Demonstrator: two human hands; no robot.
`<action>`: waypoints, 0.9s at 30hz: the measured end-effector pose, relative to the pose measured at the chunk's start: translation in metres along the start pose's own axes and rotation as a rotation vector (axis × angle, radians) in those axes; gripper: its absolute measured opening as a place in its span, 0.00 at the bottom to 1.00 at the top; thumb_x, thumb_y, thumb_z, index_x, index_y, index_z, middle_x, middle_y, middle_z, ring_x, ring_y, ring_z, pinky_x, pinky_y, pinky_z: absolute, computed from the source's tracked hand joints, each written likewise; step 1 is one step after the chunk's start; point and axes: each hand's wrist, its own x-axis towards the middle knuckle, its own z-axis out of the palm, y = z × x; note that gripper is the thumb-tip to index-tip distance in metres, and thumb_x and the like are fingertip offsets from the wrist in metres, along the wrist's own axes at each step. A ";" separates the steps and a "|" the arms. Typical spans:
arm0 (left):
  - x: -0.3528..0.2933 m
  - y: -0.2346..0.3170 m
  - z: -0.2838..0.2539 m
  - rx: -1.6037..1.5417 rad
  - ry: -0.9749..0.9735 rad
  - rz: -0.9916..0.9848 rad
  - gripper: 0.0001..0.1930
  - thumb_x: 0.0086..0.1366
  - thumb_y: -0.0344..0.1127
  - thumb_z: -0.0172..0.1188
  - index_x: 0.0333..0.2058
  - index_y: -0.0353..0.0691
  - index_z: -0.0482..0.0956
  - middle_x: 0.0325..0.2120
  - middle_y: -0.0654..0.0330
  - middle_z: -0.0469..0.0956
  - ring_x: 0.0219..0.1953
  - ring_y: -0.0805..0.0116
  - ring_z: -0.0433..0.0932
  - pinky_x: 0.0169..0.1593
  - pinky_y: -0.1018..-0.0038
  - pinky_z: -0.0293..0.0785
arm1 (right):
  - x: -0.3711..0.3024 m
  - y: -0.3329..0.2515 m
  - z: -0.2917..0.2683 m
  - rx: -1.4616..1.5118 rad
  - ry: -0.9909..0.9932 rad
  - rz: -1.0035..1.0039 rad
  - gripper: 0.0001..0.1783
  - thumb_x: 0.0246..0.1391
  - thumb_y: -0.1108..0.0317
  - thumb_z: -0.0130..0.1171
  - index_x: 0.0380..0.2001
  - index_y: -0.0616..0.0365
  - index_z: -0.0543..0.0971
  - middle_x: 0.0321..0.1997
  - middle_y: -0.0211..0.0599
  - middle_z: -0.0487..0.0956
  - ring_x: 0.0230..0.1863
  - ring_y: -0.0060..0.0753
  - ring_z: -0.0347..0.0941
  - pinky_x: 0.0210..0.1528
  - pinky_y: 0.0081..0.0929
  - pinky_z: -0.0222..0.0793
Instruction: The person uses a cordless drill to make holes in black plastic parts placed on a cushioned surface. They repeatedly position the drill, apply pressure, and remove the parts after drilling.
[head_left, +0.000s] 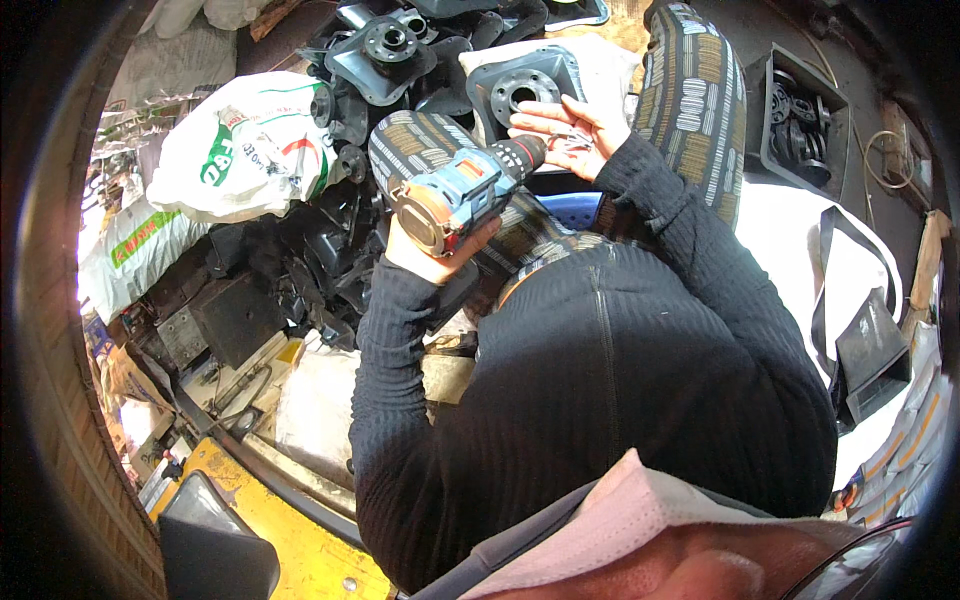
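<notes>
My left hand (425,262) is wrapped round the handle of a blue cordless drill (470,185) with a copper-coloured rear end. Its dark chuck points up and right, close to my other palm. Palm up and fingers stretched out, my right hand (602,128) has a few small shiny metal pieces (573,142) lying on it, too small to name surely. Just beyond the fingers sits a black plastic part (520,90) with a round, holed flange, on something white. Part of a blue plastic rim (572,208) shows below the drill, between my patterned trouser legs.
More black flanged parts (385,45) are heaped at the far middle. White printed sacks (245,150) lie at the left, above a pile of black pieces (320,235). A dark crate (848,110) of black parts stands far right. Yellow metal (310,530) lies near left.
</notes>
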 end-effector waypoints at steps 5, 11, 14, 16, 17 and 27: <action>0.004 0.012 -0.012 -0.190 0.040 -0.153 0.20 0.49 0.40 0.67 0.41 0.40 0.76 0.38 0.56 0.78 0.41 0.59 0.77 0.45 0.67 0.72 | -0.006 -0.001 0.007 -0.205 0.114 0.004 0.25 0.58 0.58 0.49 0.55 0.60 0.66 0.53 0.41 0.71 0.54 0.32 0.69 0.55 0.31 0.67; 0.002 0.014 -0.020 -0.162 0.030 -0.209 0.19 0.49 0.39 0.67 0.40 0.39 0.77 0.36 0.57 0.79 0.38 0.60 0.78 0.44 0.68 0.72 | -0.005 0.001 0.008 -0.347 0.114 0.047 0.23 0.55 0.59 0.54 0.51 0.60 0.69 0.46 0.39 0.75 0.47 0.28 0.73 0.45 0.28 0.75; -0.006 0.017 -0.017 -0.162 0.074 -0.196 0.18 0.49 0.37 0.67 0.40 0.39 0.77 0.36 0.57 0.79 0.39 0.61 0.78 0.44 0.69 0.72 | -0.004 0.008 0.006 -0.251 0.208 0.004 0.21 0.57 0.60 0.53 0.50 0.60 0.68 0.47 0.41 0.74 0.49 0.30 0.72 0.46 0.30 0.74; -0.009 0.015 -0.015 -0.067 0.052 -0.161 0.18 0.49 0.35 0.66 0.40 0.39 0.77 0.37 0.57 0.79 0.39 0.62 0.78 0.44 0.70 0.73 | -0.004 0.012 0.010 -0.112 0.291 -0.002 0.19 0.58 0.61 0.50 0.48 0.61 0.69 0.50 0.44 0.73 0.51 0.32 0.71 0.46 0.30 0.74; -0.008 0.016 -0.011 -0.197 0.003 -0.280 0.19 0.49 0.35 0.66 0.41 0.40 0.76 0.37 0.57 0.78 0.40 0.63 0.78 0.46 0.69 0.73 | 0.001 0.013 0.005 -0.059 0.269 0.014 0.18 0.58 0.62 0.50 0.48 0.62 0.69 0.51 0.44 0.73 0.51 0.33 0.71 0.46 0.29 0.74; -0.014 0.006 -0.003 0.096 -0.007 0.018 0.22 0.50 0.36 0.64 0.45 0.41 0.73 0.40 0.58 0.77 0.42 0.62 0.77 0.47 0.68 0.72 | 0.001 0.022 0.005 0.075 0.221 0.062 0.20 0.58 0.63 0.50 0.48 0.68 0.70 0.47 0.42 0.75 0.45 0.30 0.75 0.44 0.22 0.76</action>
